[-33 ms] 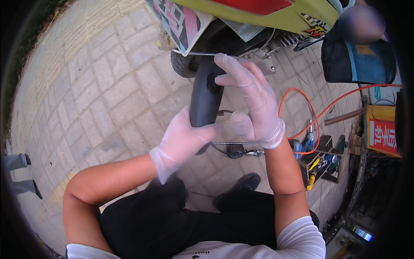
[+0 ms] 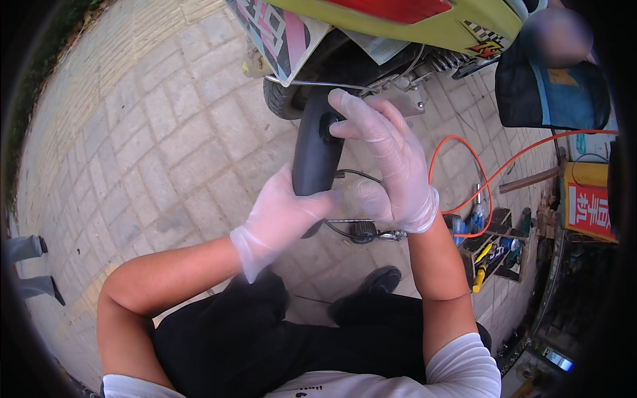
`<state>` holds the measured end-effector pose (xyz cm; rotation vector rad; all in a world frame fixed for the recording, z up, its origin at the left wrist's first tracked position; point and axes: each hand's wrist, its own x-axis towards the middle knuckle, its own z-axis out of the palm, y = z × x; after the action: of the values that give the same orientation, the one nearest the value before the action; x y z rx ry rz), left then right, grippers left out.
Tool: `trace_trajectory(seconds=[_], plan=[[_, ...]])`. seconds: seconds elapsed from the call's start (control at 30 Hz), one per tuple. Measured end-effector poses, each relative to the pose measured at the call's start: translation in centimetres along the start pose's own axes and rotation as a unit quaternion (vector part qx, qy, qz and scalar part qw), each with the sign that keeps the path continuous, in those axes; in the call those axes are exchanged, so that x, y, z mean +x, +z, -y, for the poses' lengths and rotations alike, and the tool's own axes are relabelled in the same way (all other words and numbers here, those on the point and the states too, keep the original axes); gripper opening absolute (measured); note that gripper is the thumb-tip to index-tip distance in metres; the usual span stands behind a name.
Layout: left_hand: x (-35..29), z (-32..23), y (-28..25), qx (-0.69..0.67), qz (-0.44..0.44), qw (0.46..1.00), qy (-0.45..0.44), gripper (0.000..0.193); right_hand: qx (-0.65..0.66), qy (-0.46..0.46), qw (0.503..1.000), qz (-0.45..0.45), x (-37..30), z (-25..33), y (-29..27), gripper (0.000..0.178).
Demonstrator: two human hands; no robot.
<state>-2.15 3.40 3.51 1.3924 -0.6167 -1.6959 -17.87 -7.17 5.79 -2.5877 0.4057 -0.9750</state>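
Observation:
A smooth dark grey tube [image 2: 310, 156], which looks like an inner tube, runs from near the scooter's rear wheel [image 2: 284, 99] toward me. My left hand [image 2: 282, 215], in a thin translucent glove, wraps round its near part. A dark glossy round spot [image 2: 328, 126] marks the tube's right side. Beside that spot is my gloved right hand [image 2: 388, 156], its fingers spread and apparently holding nothing. One fingertip is at the spot, while another finger reaches above it. The right thumb is blurred. The tube's near end is partly hidden behind my left hand.
A yellow-green scooter [image 2: 424, 23] stands ahead. An orange hose [image 2: 458, 138] loops at right near a divided tool tray [image 2: 497, 252] with yellow-handled tools. A black cable and a small black part [image 2: 362, 231] lie below my right hand. A person [image 2: 554, 86] is at upper right.
My right hand's fingers have shifted slightly downward, toward me, and its thumb has moved down a little. My left hand and the tube have stayed in place.

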Motion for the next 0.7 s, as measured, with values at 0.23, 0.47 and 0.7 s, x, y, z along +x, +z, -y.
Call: trace_trajectory(seconds=[0.23, 0.47, 0.7], plan=[[0.2, 0.1, -0.5, -0.019, 0.03, 0.999, -0.007, 0.039, 0.068, 0.018, 0.997, -0.02, 0.1, -0.4, 0.2, 0.078], [0.7, 0.8, -1.4, -0.066, 0.081, 0.995, 0.001, 0.037, 0.03, 0.019, 0.999, 0.021, -0.2, -0.9, 0.2, 0.083], [0.9, 1.1, -2.0, -0.071, 0.119, 0.99, 0.013, 0.037, 0.07, 0.06, 0.996, 0.01, -0.7, -1.0, 0.1, 0.089]])
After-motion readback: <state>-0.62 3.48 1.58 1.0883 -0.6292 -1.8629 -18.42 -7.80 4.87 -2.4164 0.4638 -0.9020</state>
